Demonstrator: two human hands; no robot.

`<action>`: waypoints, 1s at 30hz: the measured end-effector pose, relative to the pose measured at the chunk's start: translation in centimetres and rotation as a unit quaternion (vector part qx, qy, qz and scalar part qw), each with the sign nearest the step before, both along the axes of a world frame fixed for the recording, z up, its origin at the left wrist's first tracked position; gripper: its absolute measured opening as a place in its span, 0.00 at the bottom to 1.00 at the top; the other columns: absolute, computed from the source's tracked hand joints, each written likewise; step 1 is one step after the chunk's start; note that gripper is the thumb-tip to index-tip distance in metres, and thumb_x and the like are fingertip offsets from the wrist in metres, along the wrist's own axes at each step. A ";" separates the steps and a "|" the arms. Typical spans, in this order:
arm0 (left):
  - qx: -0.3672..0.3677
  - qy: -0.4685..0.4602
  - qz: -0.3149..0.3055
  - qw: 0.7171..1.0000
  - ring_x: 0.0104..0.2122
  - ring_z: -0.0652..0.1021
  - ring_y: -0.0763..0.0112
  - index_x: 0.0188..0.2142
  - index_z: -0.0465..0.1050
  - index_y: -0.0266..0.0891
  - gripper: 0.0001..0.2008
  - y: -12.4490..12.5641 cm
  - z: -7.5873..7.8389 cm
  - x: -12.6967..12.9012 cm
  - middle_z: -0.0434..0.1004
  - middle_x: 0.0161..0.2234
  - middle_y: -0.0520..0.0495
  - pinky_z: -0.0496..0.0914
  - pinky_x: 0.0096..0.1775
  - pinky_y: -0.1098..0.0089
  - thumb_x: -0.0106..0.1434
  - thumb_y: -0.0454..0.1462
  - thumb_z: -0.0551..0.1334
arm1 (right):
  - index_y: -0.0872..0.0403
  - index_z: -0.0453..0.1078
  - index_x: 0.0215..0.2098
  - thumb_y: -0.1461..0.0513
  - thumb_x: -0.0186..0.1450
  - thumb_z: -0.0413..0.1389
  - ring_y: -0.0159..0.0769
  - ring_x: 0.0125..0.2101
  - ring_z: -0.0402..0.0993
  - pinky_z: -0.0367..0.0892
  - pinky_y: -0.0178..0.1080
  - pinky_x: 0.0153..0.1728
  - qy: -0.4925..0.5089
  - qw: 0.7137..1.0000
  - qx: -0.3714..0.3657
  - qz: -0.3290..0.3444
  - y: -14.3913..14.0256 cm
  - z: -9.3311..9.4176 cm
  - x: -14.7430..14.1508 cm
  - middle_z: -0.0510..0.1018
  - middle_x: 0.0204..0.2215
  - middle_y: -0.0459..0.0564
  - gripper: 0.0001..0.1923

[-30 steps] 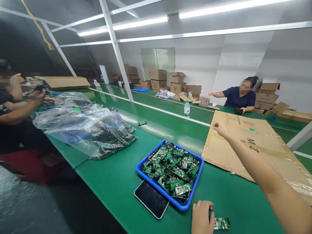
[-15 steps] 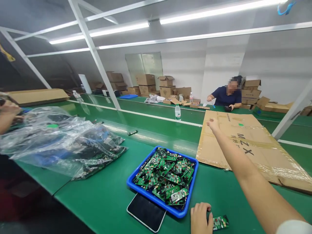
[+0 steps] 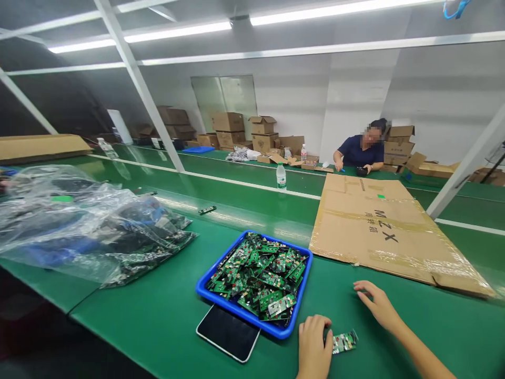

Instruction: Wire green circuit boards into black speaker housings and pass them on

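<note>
One circuit board [image 3: 344,342] lies on the bench [image 3: 158,321] at 3 o'clock from the left hand [image 3: 314,339], whose curled fingers and thumb hold its nearer end. The right hand [image 3: 376,304], loosely open and empty, has that board towards 7 o'clock. One blue tray [image 3: 284,332] sits at 10 o'clock from the left hand, its boards [image 3: 260,279] too jumbled to count.

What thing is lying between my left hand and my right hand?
In the head view, a circuit board lies there, its end by your left hand, apart from your right hand.
</note>
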State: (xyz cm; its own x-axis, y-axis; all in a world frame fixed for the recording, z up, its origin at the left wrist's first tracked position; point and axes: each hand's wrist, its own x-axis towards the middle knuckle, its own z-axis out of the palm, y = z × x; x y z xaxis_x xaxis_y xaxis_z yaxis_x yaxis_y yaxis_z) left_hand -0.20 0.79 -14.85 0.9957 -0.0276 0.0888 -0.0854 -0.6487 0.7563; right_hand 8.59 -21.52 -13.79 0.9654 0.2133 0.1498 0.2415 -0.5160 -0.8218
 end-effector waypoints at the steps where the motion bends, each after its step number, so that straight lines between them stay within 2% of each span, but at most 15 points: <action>1: 0.001 0.001 -0.003 1.000 0.39 0.71 0.63 0.35 0.71 0.40 0.10 0.1 0.2 -0.1 0.75 0.36 0.48 0.59 0.42 0.64 0.57 0.29 0.54 | 0.54 0.72 0.36 0.48 0.63 0.48 0.45 0.45 0.69 0.67 0.48 0.47 -0.004 0.999 -0.010 -0.034 -1.7 -0.9 -1.9 0.73 0.44 0.56 0.20; 3: 0.004 0.004 -0.012 1.000 0.40 0.71 0.63 0.36 0.71 0.41 0.10 0.2 0.7 -0.1 0.75 0.37 0.48 0.60 0.43 0.63 0.58 0.30 0.53 | 0.53 0.72 0.37 0.48 0.64 0.46 0.45 0.46 0.69 0.66 0.50 0.49 -0.034 0.991 -0.054 -0.117 -4.5 -2.9 -5.9 0.73 0.43 0.55 0.20; 5: 0.007 0.008 -0.024 1.000 0.41 0.71 0.62 0.37 0.71 0.41 0.10 0.4 1.1 -0.1 0.75 0.38 0.48 0.60 0.43 0.63 0.59 0.32 0.53 | 0.51 0.73 0.38 0.49 0.65 0.46 0.45 0.46 0.69 0.70 0.47 0.45 -0.078 0.975 -0.118 -0.170 -6.4 -4.8 -10.1 0.73 0.44 0.52 0.19; 7: 0.014 0.009 -0.033 0.999 0.41 0.71 0.62 0.37 0.71 0.41 0.09 0.6 1.5 -0.1 0.75 0.38 0.48 0.61 0.43 0.62 0.60 0.33 0.53 | 0.51 0.73 0.39 0.51 0.66 0.46 0.45 0.48 0.69 0.73 0.44 0.41 -0.109 0.964 -0.171 -0.171 -7.1 -6.1 -13.6 0.72 0.47 0.51 0.18; 10: 0.032 0.006 -0.035 0.999 0.42 0.72 0.61 0.37 0.72 0.42 0.09 0.7 1.8 0.0 0.75 0.39 0.47 0.61 0.43 0.61 0.60 0.35 0.54 | 0.51 0.72 0.42 0.52 0.67 0.46 0.45 0.51 0.65 0.73 0.43 0.43 -0.106 0.959 -0.203 -0.167 -6.3 -5.9 -16.5 0.69 0.51 0.49 0.17; 14: 0.056 0.009 -0.037 0.998 0.44 0.71 0.60 0.38 0.71 0.41 0.10 0.4 1.8 0.2 0.75 0.40 0.46 0.61 0.45 0.58 0.62 0.37 0.52 | 0.52 0.71 0.42 0.54 0.69 0.43 0.44 0.53 0.63 0.69 0.49 0.48 -0.061 0.962 -0.178 -0.199 -5.1 -3.6 -16.5 0.69 0.51 0.51 0.18; 17: 0.069 0.004 -0.034 0.997 0.43 0.71 0.59 0.38 0.71 0.41 0.11 0.3 1.6 0.4 0.75 0.40 0.46 0.61 0.45 0.57 0.62 0.38 0.52 | 0.52 0.71 0.42 0.54 0.69 0.43 0.44 0.54 0.61 0.67 0.50 0.50 -0.033 0.969 -0.166 -0.177 -4.9 -2.6 -16.2 0.68 0.52 0.50 0.17; 24: 0.077 -0.020 -0.041 0.996 0.43 0.72 0.60 0.38 0.72 0.42 0.11 0.8 1.2 0.3 0.75 0.40 0.47 0.63 0.46 0.58 0.61 0.43 0.55 | 0.51 0.69 0.48 0.54 0.68 0.43 0.47 0.59 0.53 0.62 0.53 0.54 -0.014 0.968 -0.204 -0.144 -4.4 -3.0 -16.9 0.60 0.58 0.48 0.18; 30: 0.084 -0.026 -0.046 0.995 0.43 0.73 0.58 0.38 0.73 0.42 0.15 0.8 0.9 0.5 0.76 0.40 0.47 0.65 0.45 0.59 0.52 0.46 0.65 | 0.49 0.68 0.52 0.54 0.67 0.47 0.48 0.59 0.52 0.63 0.50 0.55 -0.009 0.968 -0.219 -0.123 -4.6 -3.0 -16.9 0.57 0.60 0.46 0.18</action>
State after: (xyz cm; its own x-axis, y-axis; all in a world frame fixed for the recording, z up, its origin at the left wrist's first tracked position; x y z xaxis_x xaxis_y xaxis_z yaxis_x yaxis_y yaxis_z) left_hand 0.26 1.59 -13.97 0.9823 -0.1378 0.1267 -0.1870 -0.7534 0.6304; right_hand -8.28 -26.09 -16.76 0.9932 0.0237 0.1139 0.0788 -0.8572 -0.5089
